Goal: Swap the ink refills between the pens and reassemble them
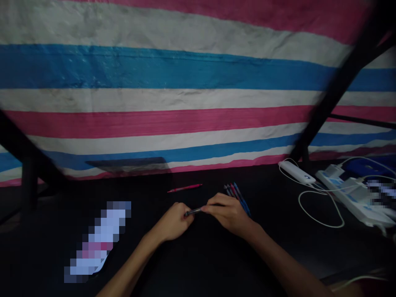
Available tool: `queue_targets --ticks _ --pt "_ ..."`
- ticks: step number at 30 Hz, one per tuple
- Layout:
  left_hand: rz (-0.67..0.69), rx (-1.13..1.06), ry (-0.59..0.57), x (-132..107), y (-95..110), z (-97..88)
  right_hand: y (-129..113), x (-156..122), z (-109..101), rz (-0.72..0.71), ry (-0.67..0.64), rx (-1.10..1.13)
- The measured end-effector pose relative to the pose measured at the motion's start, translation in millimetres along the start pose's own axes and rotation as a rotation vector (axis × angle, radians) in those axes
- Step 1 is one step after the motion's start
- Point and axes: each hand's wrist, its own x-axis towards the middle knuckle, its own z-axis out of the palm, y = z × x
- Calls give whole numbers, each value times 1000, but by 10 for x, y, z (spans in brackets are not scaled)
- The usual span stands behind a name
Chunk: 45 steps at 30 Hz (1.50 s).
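Note:
Between my two hands is a slim dark pen, lying nearly level above the black table. My left hand is closed around one end of it. The fingertips of my right hand pinch the other end. Beyond my hands a red pen rests on the table. Several pens in blue, red and dark colours lie side by side just behind my right hand, which partly hides them.
A pixelated pale item lies at the left. On the right are a white power strip with plugs, a white oblong device and a looped white cable. A striped sheet hangs behind, with dark slanted bars at the sides.

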Motion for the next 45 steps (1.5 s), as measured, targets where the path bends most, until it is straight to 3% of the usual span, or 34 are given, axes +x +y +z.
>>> queue_targets --ticks 2,6,8,11,14,17,22,28,31,37,40,45 --pt "30 -55 24 -4 3 -10 7 9 -18 38 4 7" --pt "94 -118 306 -5 12 -40 76 17 -86 267 146 -14" --pt "116 -188 394 -2 10 -63 106 21 -126 416 220 15" --pt "148 -257 472 -1 0 -99 132 28 -157 621 257 223" --pt "195 -182 508 -16 -3 -131 152 34 -155 728 245 416" --pt "234 -107 484 -36 5 -151 158 38 -162 712 217 489" --pt "164 -167 441 -31 -8 -143 118 58 -191 637 246 525" --pt "135 -296 467 -9 -24 -139 121 75 -152 819 187 570" --pt "115 -399 477 -6 -14 -146 145 67 -143 834 144 512" --pt "33 -694 527 27 -31 -128 163 49 -155 717 205 569" --pt "-2 -797 512 45 -50 -97 168 51 -143 773 240 598" --pt "-7 -805 513 61 -63 -71 158 53 -139 875 73 513"
